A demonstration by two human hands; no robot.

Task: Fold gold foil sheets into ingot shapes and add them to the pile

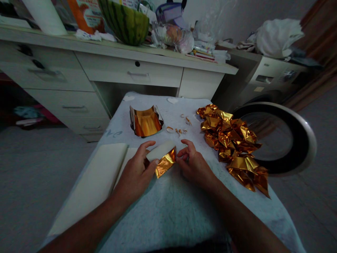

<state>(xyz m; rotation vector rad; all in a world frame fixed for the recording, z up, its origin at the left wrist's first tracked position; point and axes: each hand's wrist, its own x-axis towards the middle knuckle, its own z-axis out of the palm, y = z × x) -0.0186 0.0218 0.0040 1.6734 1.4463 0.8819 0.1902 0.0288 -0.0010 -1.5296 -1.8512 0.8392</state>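
My left hand (140, 165) grips a white rolled or folded piece (161, 150) partly covered by gold foil (165, 164), its thumb on the foil's left part. My right hand (193, 160) is at the foil's right end, thumb and fingers pinched together there, index finger curled above. The fingertips hide part of that edge. Just beyond the hands stands a curved stack of gold foil sheets (146, 121). Thin gold ties (179, 131) lie to its right. A heap of twisted gold foil wrapped pieces (229, 131) spreads along the table's right side.
White sheets (92, 182) lie on the cloth-covered table (168, 211) at the left. Behind is a white desk (158, 72) with drawers, bearing a cut watermelon (126, 23) and bags. An open washing machine door (302, 140) reaches close to the table's right edge.
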